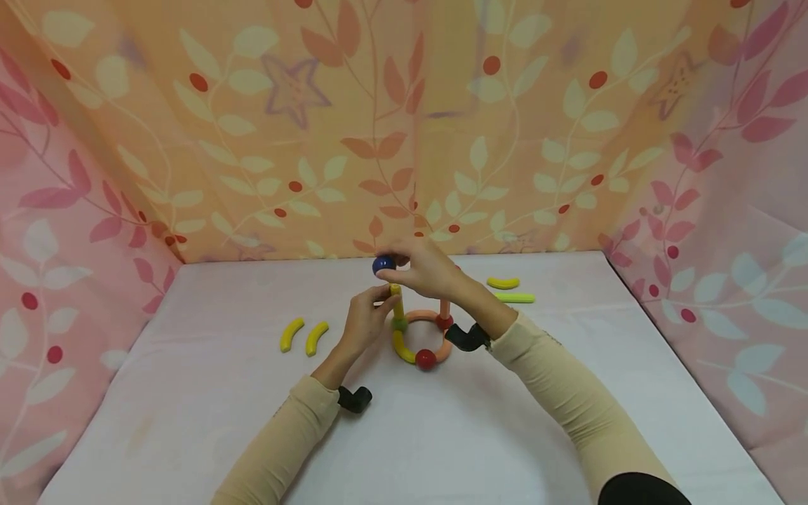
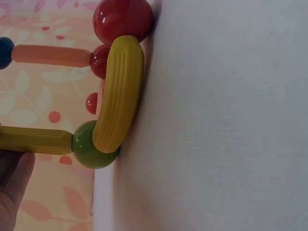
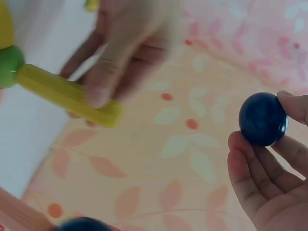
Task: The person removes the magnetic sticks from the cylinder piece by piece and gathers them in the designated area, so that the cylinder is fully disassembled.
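My right hand pinches a blue ball between thumb and fingers, just above the top of an upright yellow stick. The ball and stick are apart. My left hand grips that stick near its top. Its lower end is in a green ball, joined to a yellow curved piece of a ring lying on the table. A larger red ball and orange curved pieces continue the ring. An orange stick rises from another red ball and carries a second blue ball.
Left of the ring lie two yellow curved pieces on the white tabletop. On the right are another yellow curved piece and a straight yellow-green stick. Patterned cloth surrounds the table's back and sides.
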Tool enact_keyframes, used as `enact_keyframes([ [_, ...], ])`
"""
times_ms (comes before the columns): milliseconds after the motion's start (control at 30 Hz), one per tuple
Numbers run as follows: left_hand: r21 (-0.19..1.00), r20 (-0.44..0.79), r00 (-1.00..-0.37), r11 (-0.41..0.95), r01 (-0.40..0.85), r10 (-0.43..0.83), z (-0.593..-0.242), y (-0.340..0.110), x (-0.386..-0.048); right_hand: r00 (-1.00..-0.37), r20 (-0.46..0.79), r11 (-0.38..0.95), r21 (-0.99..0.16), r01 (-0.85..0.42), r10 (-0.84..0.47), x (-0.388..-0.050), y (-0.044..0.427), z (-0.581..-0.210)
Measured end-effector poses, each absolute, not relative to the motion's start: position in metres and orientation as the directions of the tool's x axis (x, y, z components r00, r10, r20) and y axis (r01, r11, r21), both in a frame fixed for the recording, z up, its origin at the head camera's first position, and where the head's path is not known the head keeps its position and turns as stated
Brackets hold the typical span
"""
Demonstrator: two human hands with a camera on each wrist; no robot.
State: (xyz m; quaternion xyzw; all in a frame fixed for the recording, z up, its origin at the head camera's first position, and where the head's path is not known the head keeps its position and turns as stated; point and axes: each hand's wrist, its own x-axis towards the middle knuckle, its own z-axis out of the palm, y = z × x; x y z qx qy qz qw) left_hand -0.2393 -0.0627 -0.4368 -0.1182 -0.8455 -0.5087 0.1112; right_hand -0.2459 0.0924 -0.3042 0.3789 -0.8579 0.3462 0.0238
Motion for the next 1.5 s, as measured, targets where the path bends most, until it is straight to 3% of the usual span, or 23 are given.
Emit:
enact_keyframes([
  [167,0.834,0.301,-0.949,0.457,0.31,0.095,-0.439,-0.062,-0.239,-0.695,0.341,0.454,-0.564,-0.69,-0.633,-0.241,0.095,-0.29],
  [667,0.822,0.317,-0.943,0.466,0.327,0.102,-0.443,-0.06,-0.234,-0.852,0.315,0.568,-0.641,-0.516,-0.418,-0.272,0.156,-0.291],
  [1067,0.818,0.304,-0.947,0.481,0.315,0.104,-0.44,-0.061,-0.233,-0.944,0.161,0.653,-0.688,-0.316,-0.288,-0.299,0.186,-0.334],
  [1500,0.83,0.287,-0.953,0.471,0.3,0.1,-0.438,-0.059,-0.232,-0.952,0.15,0.633,-0.718,-0.29,-0.267,-0.328,0.181,-0.38],
])
